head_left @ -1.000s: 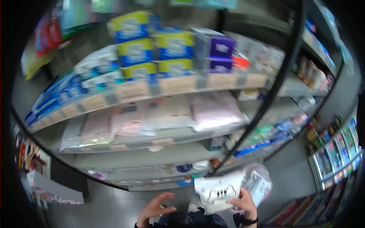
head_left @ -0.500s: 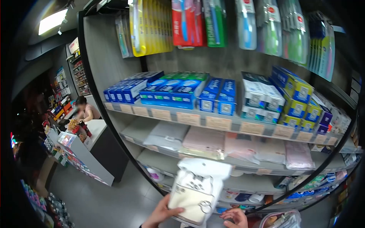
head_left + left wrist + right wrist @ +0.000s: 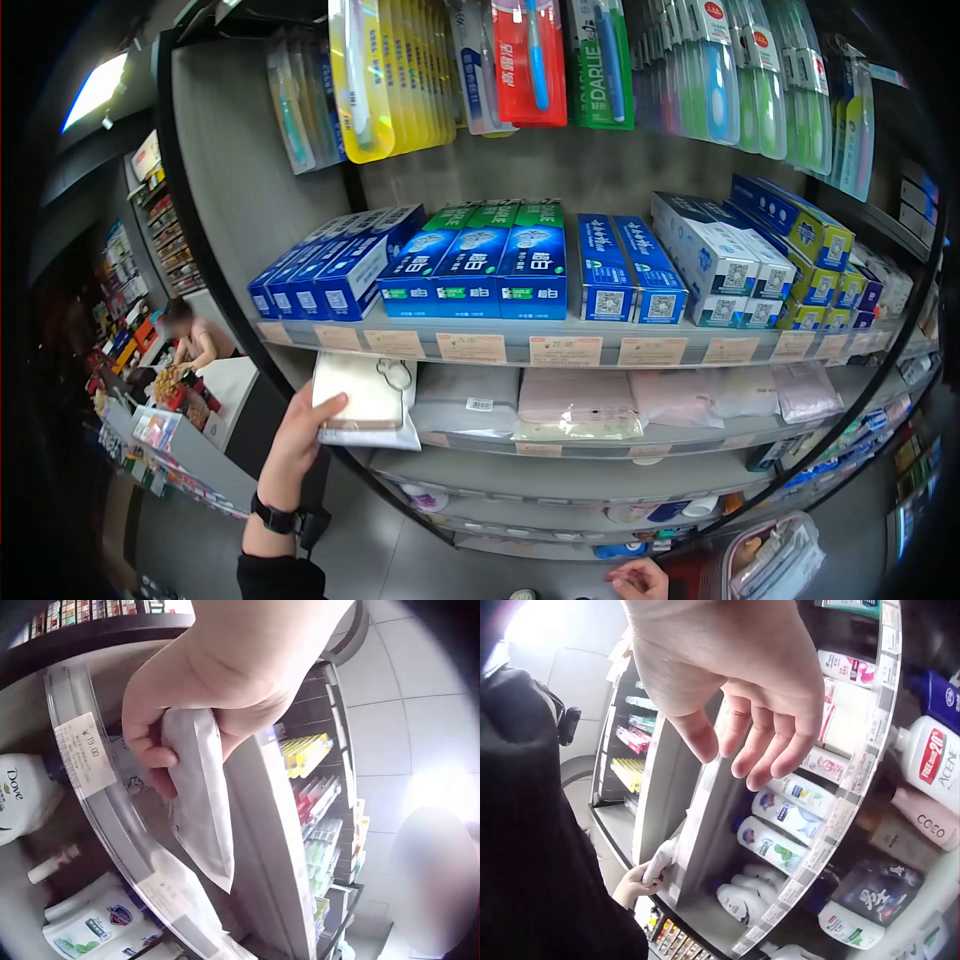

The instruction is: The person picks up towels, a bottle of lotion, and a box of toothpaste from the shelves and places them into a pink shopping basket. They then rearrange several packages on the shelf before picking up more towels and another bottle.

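My left hand pinches a white and cream packet between thumb and fingers at the left end of the second shelf, beside a grey packet. In the left wrist view, that hand has its fingers curled round the white packet. Low in the head view, my right hand is held near a basket with packets in it. The right wrist view shows this hand with relaxed, slightly bent fingers, holding nothing.
Toothpaste boxes line the shelf above, with price tags along its edge. Toothbrush packs hang over them. Pink packets lie farther right. A dark post stands at the shelf's left end. A person is behind a counter.
My left hand has carried the packet up and left, from low in front of the shelves to the second shelf's left end. The right hand has dropped lower. The head view has shifted.
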Demonstrator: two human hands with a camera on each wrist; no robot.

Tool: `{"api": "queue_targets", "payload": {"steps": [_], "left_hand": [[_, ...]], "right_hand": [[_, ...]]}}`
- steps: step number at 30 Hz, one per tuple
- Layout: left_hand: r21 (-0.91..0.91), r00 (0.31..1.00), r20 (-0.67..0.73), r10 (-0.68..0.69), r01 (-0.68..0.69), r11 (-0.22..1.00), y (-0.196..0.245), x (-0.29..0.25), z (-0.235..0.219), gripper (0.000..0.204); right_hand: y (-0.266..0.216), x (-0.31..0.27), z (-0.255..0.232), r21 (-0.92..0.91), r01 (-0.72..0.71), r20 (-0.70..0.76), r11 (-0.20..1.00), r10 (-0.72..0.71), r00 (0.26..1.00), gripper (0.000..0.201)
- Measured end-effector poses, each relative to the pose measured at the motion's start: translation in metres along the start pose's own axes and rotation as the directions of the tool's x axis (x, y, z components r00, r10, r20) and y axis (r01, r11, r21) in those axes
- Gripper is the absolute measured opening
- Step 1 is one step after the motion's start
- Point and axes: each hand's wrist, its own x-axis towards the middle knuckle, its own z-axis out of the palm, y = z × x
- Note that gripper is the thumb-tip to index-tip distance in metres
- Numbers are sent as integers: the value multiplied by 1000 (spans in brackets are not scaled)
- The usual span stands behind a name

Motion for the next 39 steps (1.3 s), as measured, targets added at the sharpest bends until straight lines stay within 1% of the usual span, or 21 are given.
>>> {"api": "queue_targets", "payload": {"steps": [2, 4, 5, 6, 7, 9, 11, 13, 14, 17, 20, 22, 23, 24, 26, 27, 29, 31, 36, 38, 39], "left_hand": [[-12, 1000, 21, -8, 8, 1000, 5, 29, 4, 49], [-19, 997, -80, 1, -2, 1000, 6, 52, 11, 47], [-39, 992, -123, -7, 3, 999, -3, 67, 4, 46], [-93, 993, -115, -34, 23, 995, -16, 85, -8, 40], [-191, 998, -51, -36, 25, 981, -24, 98, -17, 37], [-303, 998, -62, -29, 9, 953, -39, 125, -34, 37], [-267, 993, -99, -70, 41, 963, -42, 144, -42, 39], [-489, 993, 62, -104, 121, 864, -32, 150, -36, 39], [-341, 992, 127, -4, 47, 939, -68, 184, -75, 41], [-242, 993, 116, -21, 49, 969, -60, 185, -65, 41], [-99, 995, 93, -33, 42, 994, -50, 187, -72, 40], [-5, 996, 77, -36, 37, 999, -82, 139, -120, 39], [41, 997, 69, -37, 34, 999, -72, 148, -109, 39], [86, 998, 59, -37, 32, 996, -64, 156, -100, 39], [177, 999, 43, -33, 25, 984, -54, 162, -82, 38], [222, 999, 36, -29, 21, 975, -54, 152, -81, 38], [310, 999, 24, -22, 13, 951, -41, 170, -70, 37], [396, 1000, 15, -13, 6, 918, -32, 171, -60, 37], [589, 1000, -9, 6, 0, 808, -26, 164, -33, 36], [661, 1000, -11, 16, -5, 751, -25, 170, -11, 35], [695, 1000, -11, 21, -7, 719, -17, 165, -15, 35]], "right_hand": [[6, -6, -3, 30, -27, -58, 999, 28, 998, 17], [12, -10, -10, 28, -1, -118, 1000, 4, 993, 17], [15, -11, -14, 25, -6, -127, 1000, 10, 992, 17], [17, -11, -19, -4, 25, -147, 1000, -26, 989, 17], [19, -11, -24, -33, 57, -163, 998, -61, 985, 16], [20, -10, -31, -30, 57, -177, 998, -61, 982, 16], [17, -6, -35, -50, 53, -208, 997, -62, 976, 17], [18, -1, -38, -44, 67, -201, 997, -74, 977, 16], [20, 2, -40, -23, 63, -198, 998, -66, 978, 15], [21, 8, -46, 4, 41, -194, 999, -40, 980, 14], [15, 15, -53, -58, 39, -172, 998, -49, 984, 13], [13, 18, -59, -67, 48, -175, 997, -59, 983, 14], [13, 18, -64, -83, 59, -174, 995, -72, 982, 14], [52, 26, -81, -14, 115, -183, 993, -115, 976, 28], [47, 26, -84, -5, 115, -199, 993, -113, 973, 24], [44, 26, -86, 0, 116, -215, 993, -114, 970, 20], [44, 26, -91, 14, 121, -229, 993, -114, 967, 20], [45, 26, -95, 28, 125, -243, 992, -115, 963, 20], [46, 24, -104, 63, 120, -272, 991, -98, 957, 19], [48, 22, -107, 57, 117, -282, 991, -97, 955, 19], [49, 21, -108, 48, 114, -287, 992, -96, 953, 19]]}}
